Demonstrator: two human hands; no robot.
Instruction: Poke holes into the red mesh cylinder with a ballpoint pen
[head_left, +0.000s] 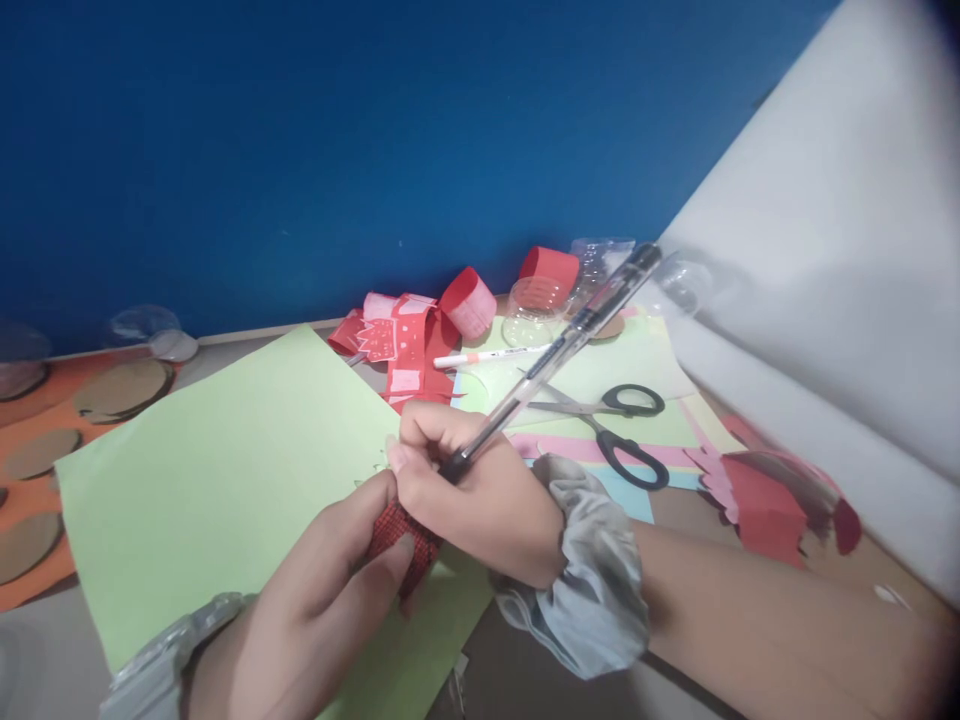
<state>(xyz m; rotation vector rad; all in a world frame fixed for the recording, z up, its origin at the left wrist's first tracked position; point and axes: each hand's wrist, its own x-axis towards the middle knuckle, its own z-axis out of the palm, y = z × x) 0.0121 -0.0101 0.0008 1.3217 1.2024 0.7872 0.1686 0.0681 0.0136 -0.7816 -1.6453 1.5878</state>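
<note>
My right hand [472,490] is closed around a clear-barrelled pen [559,350] with a black cap end, tilted up to the right. Its tip is hidden behind my fingers. Close against it, my left hand [337,560] pinches a small red piece with a dark crosshatch pattern [420,560]. Both hands are over a light green sheet of paper [217,480]. Faint drawn lines show on the sheet just beyond my fingertips.
Black-handled scissors [634,460] lie partly open on coloured paper at the right. Behind are a white marker [487,356], red paper rings [469,302] and clear plastic cups [532,310]. Brown discs [124,388] rest on orange paper at left. A blue wall [337,150] bounds the back.
</note>
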